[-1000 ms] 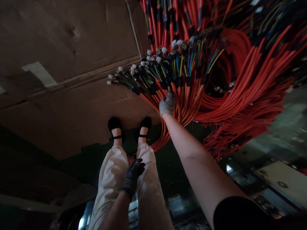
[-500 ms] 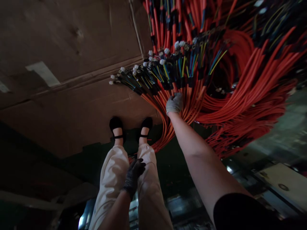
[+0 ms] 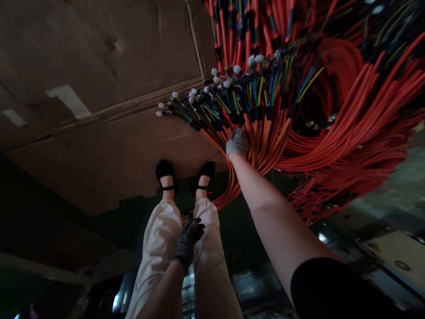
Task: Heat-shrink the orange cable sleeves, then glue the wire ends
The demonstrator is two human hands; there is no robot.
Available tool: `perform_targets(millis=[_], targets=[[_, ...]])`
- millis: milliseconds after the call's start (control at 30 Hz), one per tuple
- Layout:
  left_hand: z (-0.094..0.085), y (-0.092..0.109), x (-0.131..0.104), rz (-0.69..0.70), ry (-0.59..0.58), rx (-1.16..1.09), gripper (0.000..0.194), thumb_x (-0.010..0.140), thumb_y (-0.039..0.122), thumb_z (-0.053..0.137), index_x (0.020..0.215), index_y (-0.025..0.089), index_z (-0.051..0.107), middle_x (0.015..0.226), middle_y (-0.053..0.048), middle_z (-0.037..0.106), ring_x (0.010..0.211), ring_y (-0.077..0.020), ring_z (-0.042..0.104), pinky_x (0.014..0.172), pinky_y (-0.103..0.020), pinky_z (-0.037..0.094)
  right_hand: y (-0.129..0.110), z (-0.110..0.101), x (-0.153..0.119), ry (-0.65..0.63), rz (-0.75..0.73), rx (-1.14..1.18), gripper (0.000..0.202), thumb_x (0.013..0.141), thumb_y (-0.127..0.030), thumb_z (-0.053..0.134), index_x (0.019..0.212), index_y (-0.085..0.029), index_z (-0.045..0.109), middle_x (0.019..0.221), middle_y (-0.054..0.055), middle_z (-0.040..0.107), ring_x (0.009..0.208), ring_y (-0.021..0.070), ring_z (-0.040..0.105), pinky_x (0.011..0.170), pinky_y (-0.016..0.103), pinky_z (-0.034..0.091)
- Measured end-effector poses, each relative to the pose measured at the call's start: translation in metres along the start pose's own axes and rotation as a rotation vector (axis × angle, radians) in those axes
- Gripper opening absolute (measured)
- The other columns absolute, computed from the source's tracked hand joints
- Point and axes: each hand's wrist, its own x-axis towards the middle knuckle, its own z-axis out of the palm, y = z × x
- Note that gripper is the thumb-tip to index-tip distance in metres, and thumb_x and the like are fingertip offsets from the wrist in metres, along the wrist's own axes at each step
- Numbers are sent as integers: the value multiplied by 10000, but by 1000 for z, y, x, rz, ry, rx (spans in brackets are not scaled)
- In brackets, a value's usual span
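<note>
My right hand (image 3: 237,142), in a grey glove, is closed around some orange cables (image 3: 262,146) just below their black-wrapped ends. Those cables fan out into thin blue, yellow and dark wires tipped with white connectors (image 3: 193,94) and ring terminals. Their lower part curves down and to the left beneath my right hand. My left hand (image 3: 188,239), in a dark glove, hangs in front of my light trousers with its fingers partly curled and apart, and nothing shows in it.
Brown cardboard (image 3: 133,146) with strips of pale tape lies at the left, under my shoes. Coiled red cables (image 3: 348,128) pile up on the right, and more red cable ends are at the top. A pale box-like surface (image 3: 398,257) is at the lower right.
My right hand has shifted slightly left along the orange cables, still closed. The whole view has moved a little, so the cardboard and cables appear further right.
</note>
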Motion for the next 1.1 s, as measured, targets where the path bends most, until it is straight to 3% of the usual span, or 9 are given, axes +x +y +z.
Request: perform_targets(millis=[300,433,567,667,767,867,1000,1100], targets=[[5,13,-2,-48,10,-9,696,386,597,904,868,132,714,714,-50,702,633,-127,633,628,-229,482,-9,13,-2,136,247,153,358,880,-248,475,1208,-245,617,1291,96,583,1064,233,606,873,386,500],[2,17,0,-58,23,4,706,352,588,915,853,134,711,707,-50,703,637,-128,641,614,-218,477,-5,17,3,172,288,168,327,886,-326,517,1177,-230,633,1230,116,617,1089,264,593,878,413,496],[-5,13,6,-63,-41,1,618,442,538,911,870,140,711,724,-50,707,628,-124,636,595,-215,467,7,3,4,164,194,195,367,874,-321,580,1214,-186,610,1182,102,651,1083,220,600,922,360,484],[-6,13,7,-34,-53,8,562,493,508,897,877,144,711,749,-50,710,618,-120,627,576,-211,449,12,-13,4,177,106,154,418,913,-286,538,1320,-193,563,1293,106,603,1171,200,570,970,331,462],[-4,18,3,-18,-52,16,528,502,473,895,870,145,708,744,-51,709,625,-125,629,590,-218,457,12,-28,7,166,111,52,416,955,-283,453,1345,-203,576,1312,131,584,1163,244,587,952,385,478],[-2,22,-1,-10,-51,28,512,513,461,891,873,142,713,740,-58,710,628,-129,631,599,-223,461,9,-38,13,143,119,18,358,942,-324,489,1227,-212,675,1230,132,628,1105,278,614,941,434,483],[-1,24,0,30,-34,51,462,525,432,884,843,141,719,703,-51,690,631,-141,634,588,-225,446,11,-44,16,126,114,14,312,927,-351,523,1132,-227,723,1171,113,669,1069,275,630,924,429,491],[-2,22,2,25,-39,34,494,509,460,887,850,145,716,711,-52,692,633,-143,634,587,-229,446,19,-46,13,153,130,28,374,972,-382,440,1212,-220,676,1213,104,664,1076,251,634,906,401,501]])
